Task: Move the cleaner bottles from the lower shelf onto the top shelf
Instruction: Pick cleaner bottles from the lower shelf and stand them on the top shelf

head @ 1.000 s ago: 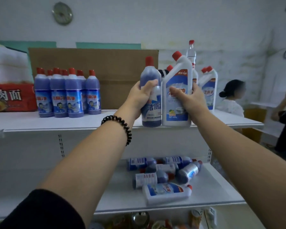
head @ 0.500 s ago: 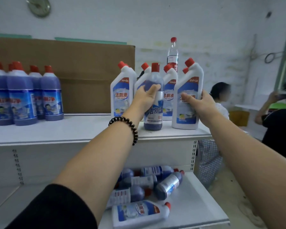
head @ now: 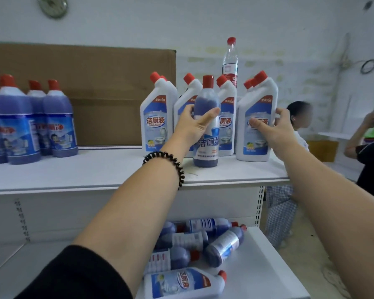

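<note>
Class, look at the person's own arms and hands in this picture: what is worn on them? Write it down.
The left arm has a black sleeve on its upper part and a bracelet of dark glossy beads at the wrist. The right arm shows no sleeve or band in view. The left hand and the right hand are ungloved, with no rings visible.

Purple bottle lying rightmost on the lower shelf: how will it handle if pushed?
The rightmost lying purple bottle looks round and lies on its side, so it likely rolls. Dark liquid seems to fill it, so it is probably heavy for its size.
</note>
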A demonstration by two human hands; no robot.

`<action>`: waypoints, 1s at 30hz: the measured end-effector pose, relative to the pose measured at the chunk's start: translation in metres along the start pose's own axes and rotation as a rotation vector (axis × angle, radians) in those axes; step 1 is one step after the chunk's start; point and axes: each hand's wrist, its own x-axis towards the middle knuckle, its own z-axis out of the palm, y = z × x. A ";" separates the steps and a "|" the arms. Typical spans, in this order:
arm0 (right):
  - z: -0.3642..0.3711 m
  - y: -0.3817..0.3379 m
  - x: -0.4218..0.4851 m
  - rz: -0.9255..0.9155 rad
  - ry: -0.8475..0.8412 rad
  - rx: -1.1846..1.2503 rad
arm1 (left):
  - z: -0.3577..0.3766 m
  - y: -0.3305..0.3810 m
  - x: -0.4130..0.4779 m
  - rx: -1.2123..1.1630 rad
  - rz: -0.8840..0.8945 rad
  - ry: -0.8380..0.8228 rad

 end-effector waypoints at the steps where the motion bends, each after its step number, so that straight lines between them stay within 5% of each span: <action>1: -0.001 0.002 0.001 0.004 0.010 -0.004 | 0.000 0.000 0.000 -0.005 0.000 -0.004; 30: 0.001 0.013 0.014 0.104 -0.082 0.090 | -0.001 0.000 -0.011 -0.028 -0.072 -0.003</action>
